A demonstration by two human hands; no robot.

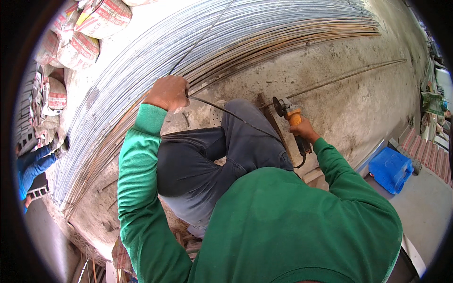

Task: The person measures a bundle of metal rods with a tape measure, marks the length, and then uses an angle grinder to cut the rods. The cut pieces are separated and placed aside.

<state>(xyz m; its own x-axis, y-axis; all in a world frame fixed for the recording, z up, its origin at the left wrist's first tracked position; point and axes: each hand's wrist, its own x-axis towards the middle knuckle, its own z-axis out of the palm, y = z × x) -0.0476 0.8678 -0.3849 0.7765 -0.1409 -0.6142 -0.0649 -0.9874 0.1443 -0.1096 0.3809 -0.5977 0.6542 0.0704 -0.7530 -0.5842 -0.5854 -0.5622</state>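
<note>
My left hand (167,92) is closed around a thin dark rod (240,119), which curves in the view across my right knee, over the upper edge of a large bundle of grey and rusty rebar (264,35). My right hand (303,128) grips a yellow and black angle grinder (293,112), its disc upright at the left end. The disc is close to a rusty bar (270,115) lying beside my knee and a long thin rod (344,77) crossing the concrete; I cannot tell whether it touches either. A pale perforated plate (216,113) lies beside my knee.
Red-and-white sacks (101,19) are piled at the upper left. A person in blue (35,160) is at the far left near hollow blocks (37,192). A blue plastic container (389,170) lies at right, beside stacked reddish slats (427,153) and a ledge edge (370,155).
</note>
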